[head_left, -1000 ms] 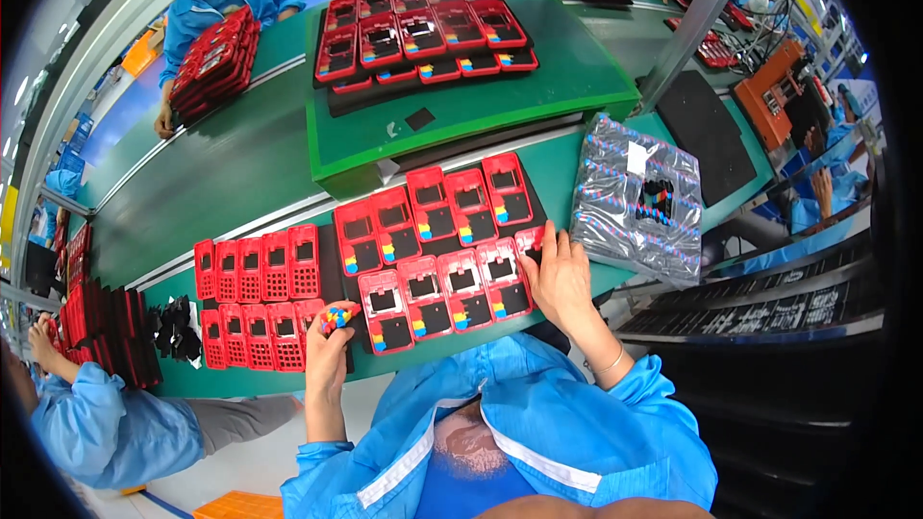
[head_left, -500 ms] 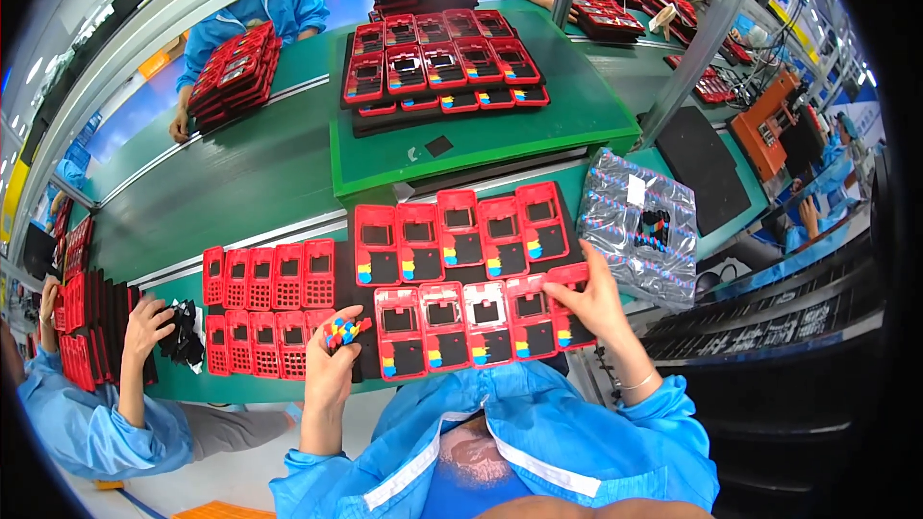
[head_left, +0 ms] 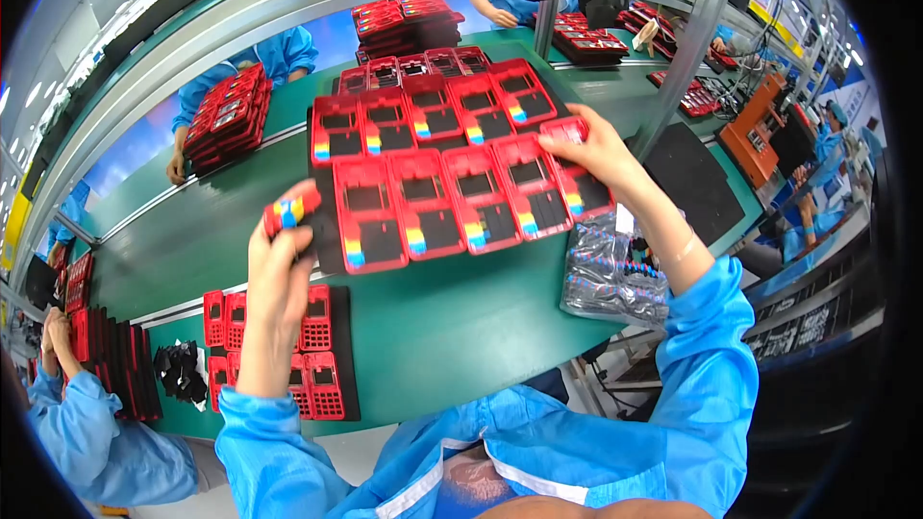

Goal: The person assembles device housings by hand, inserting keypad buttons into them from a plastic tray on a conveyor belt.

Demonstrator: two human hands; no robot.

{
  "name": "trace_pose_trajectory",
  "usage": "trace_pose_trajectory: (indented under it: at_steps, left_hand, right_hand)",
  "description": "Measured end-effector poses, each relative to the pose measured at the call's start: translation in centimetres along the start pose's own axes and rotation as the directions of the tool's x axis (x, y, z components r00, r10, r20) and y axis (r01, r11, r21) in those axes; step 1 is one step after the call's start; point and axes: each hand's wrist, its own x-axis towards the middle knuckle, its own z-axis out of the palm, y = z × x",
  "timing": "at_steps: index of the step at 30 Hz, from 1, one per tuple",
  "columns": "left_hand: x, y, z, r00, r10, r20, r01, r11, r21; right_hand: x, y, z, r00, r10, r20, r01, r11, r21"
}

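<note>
A black tray (head_left: 328, 221) with two rows of red handset housings (head_left: 420, 165) is held up, tilted, over the green bench. Each housing carries a small yellow, blue and red piece at a lower corner. My left hand (head_left: 274, 264) is closed at the tray's left end and also holds a bunch of small coloured pieces (head_left: 288, 211). My right hand (head_left: 598, 152) is closed on the tray's right end, thumb on the corner housing. Behind the tray's far edge shows a stack of similar filled trays (head_left: 413, 63), partly hidden.
Below my left forearm lies another tray of red keypad housings (head_left: 322, 380). A clear bag of parts (head_left: 615, 274) sits at the right, near a metal post (head_left: 678, 67). Black scraps (head_left: 181, 372) lie at the left, beside a co-worker's hands (head_left: 58, 332). Another co-worker's hand (head_left: 176, 168) is across the bench.
Both hands have lifted the tray off the near bench and carried it forward, in front of the stacked trays. Green bench top now shows where it lay.
</note>
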Motion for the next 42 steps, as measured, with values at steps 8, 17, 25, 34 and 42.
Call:
trace_pose_trajectory:
  at_steps: [8, 17, 25, 34, 42]
  left_hand:
    - [20.8, -4.4, -4.1, 0.993, 0.118, 0.008, -0.117, 0.990, -0.085]
    - [25.2, -5.7, -6.1, 0.995, 0.024, -0.095, -0.023, 1.000, 0.007]
    - [2.1, 3.1, -15.7, 0.949, 0.211, -0.232, -0.250, 0.956, -0.153]
    - [-21.7, -5.1, -20.7, 0.787, 0.049, -0.615, -0.358, 0.848, -0.391]
    - [-24.6, -9.1, -16.1, 0.801, -0.071, -0.594, -0.371, 0.720, -0.586]
  right_hand:
    - [15.3, 0.6, 3.4, 0.997, -0.074, -0.018, 0.075, 0.997, 0.021]
    - [23.7, 10.6, 3.4, 0.994, -0.071, -0.077, 0.042, 0.943, -0.330]
    - [-1.2, 6.4, 13.1, 0.972, -0.091, 0.217, 0.028, 0.959, 0.280]
    - [-17.5, 10.3, 33.1, 0.520, 0.351, 0.778, -0.811, 0.488, 0.322]
    - [-15.0, 9.6, 36.8, 0.630, 0.443, 0.638, -0.598, 0.800, 0.036]
